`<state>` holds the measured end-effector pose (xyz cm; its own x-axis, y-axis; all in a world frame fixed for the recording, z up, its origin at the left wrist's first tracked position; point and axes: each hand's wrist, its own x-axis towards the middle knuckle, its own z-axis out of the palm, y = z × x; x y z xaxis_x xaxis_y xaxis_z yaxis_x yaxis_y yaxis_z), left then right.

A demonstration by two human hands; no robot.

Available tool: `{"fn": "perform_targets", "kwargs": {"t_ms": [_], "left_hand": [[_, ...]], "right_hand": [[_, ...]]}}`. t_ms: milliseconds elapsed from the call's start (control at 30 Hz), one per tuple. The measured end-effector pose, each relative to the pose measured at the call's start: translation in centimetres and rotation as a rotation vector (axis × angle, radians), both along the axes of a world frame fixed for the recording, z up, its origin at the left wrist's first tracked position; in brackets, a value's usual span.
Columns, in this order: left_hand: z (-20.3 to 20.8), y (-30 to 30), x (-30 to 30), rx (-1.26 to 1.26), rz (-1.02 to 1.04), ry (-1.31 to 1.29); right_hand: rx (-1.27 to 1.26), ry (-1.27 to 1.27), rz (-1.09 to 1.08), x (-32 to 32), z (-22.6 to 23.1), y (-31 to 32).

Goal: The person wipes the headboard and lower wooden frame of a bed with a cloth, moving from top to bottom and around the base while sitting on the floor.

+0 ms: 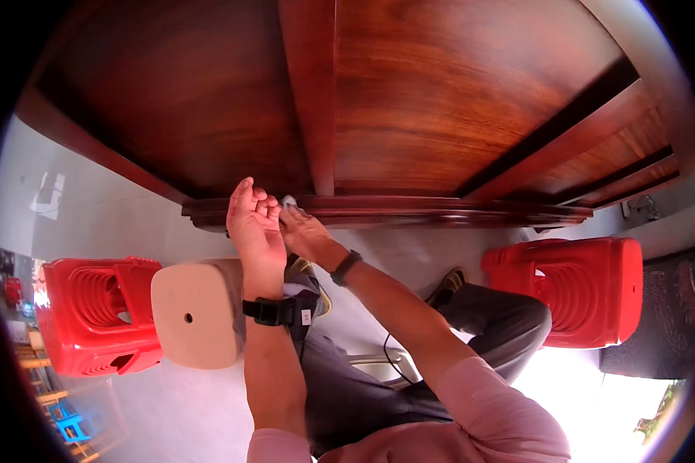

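Presently, the right hand grasps a crumpled whitish wad at the near moulding of the framed wooden panel; beside that moulding, the left hand has fingers released, loosely curled.

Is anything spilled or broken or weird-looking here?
Nothing really stands out: I can see no spill or damage. The dark wooden furniture looks curvy, but that is probably the wide lens bending its edges toward the picture's rim.
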<state>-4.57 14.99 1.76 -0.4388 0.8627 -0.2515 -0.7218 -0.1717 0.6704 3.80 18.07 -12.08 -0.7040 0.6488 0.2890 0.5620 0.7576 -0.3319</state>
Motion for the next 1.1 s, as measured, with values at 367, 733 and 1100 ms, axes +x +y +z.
{"fn": "perform_targets", "kwargs": {"t_ms": [367, 733, 1100], "left_hand": [[0.4, -0.6, 0.2, 0.006, -0.038, -0.005], [-0.1, 0.7, 2.4, -0.027, -0.12, 0.05], [-1.1, 1.1, 2.3, -0.05, -0.148, 0.113]], "right_hand": [[0.208, 0.011, -0.664, 16.3, -3.9, -2.4], [-1.277, 1.246, -0.572, 15.1, -11.0, -5.4], [-1.175, 1.565, -0.982, 11.3, -9.2, -1.5]]}}
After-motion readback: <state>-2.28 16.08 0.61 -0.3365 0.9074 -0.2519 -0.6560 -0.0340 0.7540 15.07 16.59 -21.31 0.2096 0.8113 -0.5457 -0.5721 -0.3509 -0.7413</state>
